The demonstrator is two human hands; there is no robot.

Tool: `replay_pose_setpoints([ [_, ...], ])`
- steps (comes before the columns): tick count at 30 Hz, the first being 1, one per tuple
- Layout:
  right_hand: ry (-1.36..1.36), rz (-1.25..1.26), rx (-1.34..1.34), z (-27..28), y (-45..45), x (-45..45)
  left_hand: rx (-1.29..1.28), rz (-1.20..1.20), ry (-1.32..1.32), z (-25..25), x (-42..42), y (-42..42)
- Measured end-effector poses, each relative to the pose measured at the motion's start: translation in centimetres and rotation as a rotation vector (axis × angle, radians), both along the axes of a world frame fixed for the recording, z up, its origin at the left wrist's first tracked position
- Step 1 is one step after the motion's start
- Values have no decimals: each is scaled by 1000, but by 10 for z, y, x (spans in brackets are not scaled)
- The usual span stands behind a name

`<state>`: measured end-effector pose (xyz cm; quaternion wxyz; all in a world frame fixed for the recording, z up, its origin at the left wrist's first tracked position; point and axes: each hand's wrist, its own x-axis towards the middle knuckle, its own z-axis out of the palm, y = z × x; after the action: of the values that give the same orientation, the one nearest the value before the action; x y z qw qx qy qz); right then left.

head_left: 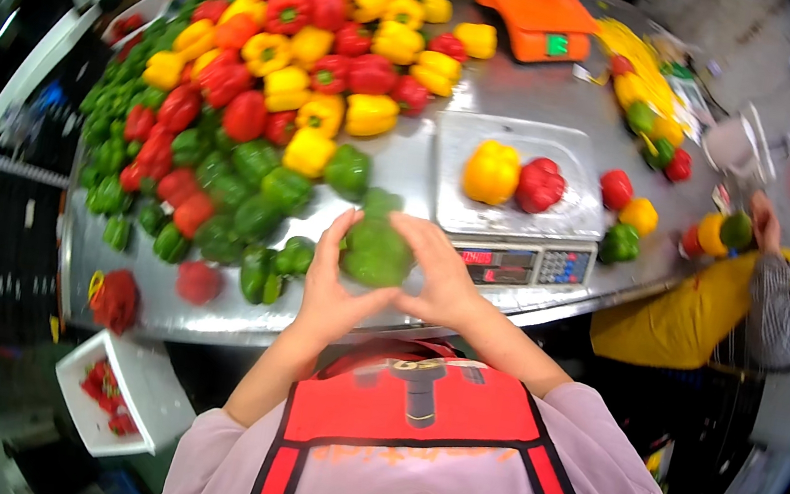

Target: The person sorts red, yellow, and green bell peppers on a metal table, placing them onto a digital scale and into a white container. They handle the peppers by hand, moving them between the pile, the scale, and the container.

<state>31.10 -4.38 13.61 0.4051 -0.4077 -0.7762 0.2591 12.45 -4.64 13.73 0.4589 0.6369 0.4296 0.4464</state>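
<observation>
Between my left hand (332,276) and my right hand (446,273) is a green bell pepper (378,251), blurred, with the fingers of both hands around its sides. It is held over the near edge of a metal table (408,150). Just to the right stands a digital weighing scale (521,132) with a lit red display. On its metal pan lie a yellow bell pepper (491,172) and a red bell pepper (540,185). Left of my hands, loose green bell peppers (287,191) reach close to my left fingers.
A large heap of red and yellow peppers (285,87) covers the table's left half. An orange scale (537,17) stands at the back. Peppers in a row and yellow netting (638,50) lie right. A co-worker's hand (765,223) is at the right edge. A white foam box (147,394) stands lower left.
</observation>
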Motion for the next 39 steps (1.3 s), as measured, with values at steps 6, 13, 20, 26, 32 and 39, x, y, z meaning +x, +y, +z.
replay_pose_setpoints([
  [6,243,-592,-11,-29,-50,81,369,-305,327,1,54,-15],
  [13,385,-1165,95,-62,-13,191,-102,-564,43,-23,71,-47],
  [20,158,-1109,42,-72,24,201,-952,-346,-314,-59,78,-54],
  [26,437,-1060,-35,-83,5,205,-1109,-202,-512,-76,68,-55],
  [32,648,-1230,69,-103,-37,224,-1123,-146,-519,-74,67,-54],
  [39,629,-1304,50,-106,-52,234,-1135,-143,-514,-71,67,-53],
])
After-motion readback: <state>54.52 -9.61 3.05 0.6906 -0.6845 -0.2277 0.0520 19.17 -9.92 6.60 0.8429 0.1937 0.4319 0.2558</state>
